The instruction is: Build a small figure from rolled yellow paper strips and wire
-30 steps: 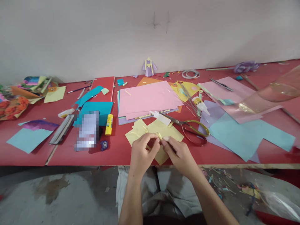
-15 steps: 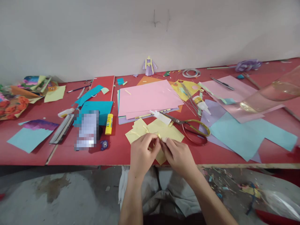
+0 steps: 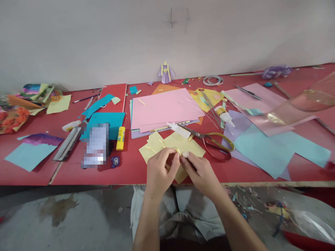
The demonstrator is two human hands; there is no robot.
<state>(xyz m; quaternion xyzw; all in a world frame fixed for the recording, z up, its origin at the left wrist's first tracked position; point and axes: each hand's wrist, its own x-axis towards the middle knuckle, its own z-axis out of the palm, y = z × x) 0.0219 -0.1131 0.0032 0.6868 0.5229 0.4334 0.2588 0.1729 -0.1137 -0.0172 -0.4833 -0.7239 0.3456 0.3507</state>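
Note:
My left hand (image 3: 159, 170) and my right hand (image 3: 200, 170) meet fingertip to fingertip over the near edge of the red table (image 3: 125, 170). Both pinch a small yellow paper strip (image 3: 179, 152) between thumbs and forefingers. Under them lie pale yellow paper pieces (image 3: 180, 143) with a few loose yellow strips. Scissors with olive handles (image 3: 214, 143) rest just beyond my right hand, next to a small white glue bottle (image 3: 180, 129).
A stack of pink sheets (image 3: 163, 108) lies behind the yellow paper. Light blue paper (image 3: 274, 150), lilac and pink sheets and a glue bottle (image 3: 224, 116) are on the right. A yellow glue stick (image 3: 120, 138), teal paper (image 3: 107, 122) and scraps sit left. A paper doll (image 3: 165, 73) stands by the wall.
Both hands stayed pinched on the yellow strip with only slight finger shifts. The view drifted a little, nothing on the table moved.

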